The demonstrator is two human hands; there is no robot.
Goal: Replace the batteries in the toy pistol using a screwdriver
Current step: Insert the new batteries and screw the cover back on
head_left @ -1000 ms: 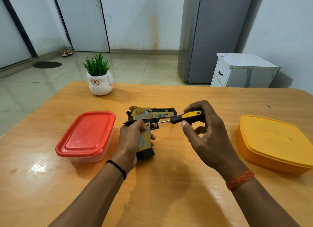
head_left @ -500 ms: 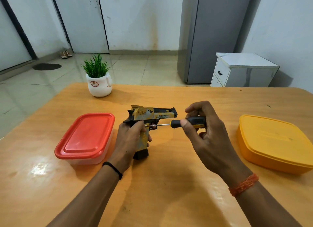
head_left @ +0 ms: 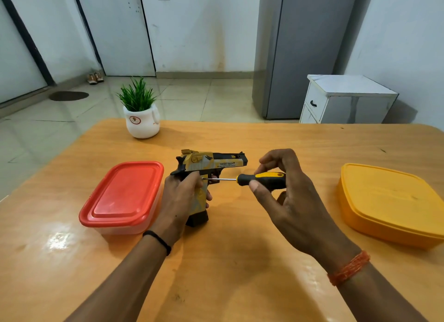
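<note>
A yellow and black toy pistol (head_left: 211, 163) stands upright on its grip base in the middle of the wooden table (head_left: 228, 261), barrel pointing right. My left hand (head_left: 179, 199) grips the pistol's handle from the left. My right hand (head_left: 286, 196) pinches the black and yellow handle of a screwdriver (head_left: 259, 178), held level. Its metal shaft points left and its tip meets the top of the pistol's grip, just by my left fingers.
A red-lidded clear container (head_left: 125, 195) sits left of the pistol. A yellow lidded container (head_left: 389, 201) lies at the right. A white pot with a green plant (head_left: 141, 115) stands at the table's far edge. Beyond are a grey fridge (head_left: 300, 50) and a white cabinet (head_left: 346, 99).
The pistol has been set more upright and slightly lower toward the table. The screwdriver has dropped a little and its handle has turned in my right fingers, tip still at the grip.
</note>
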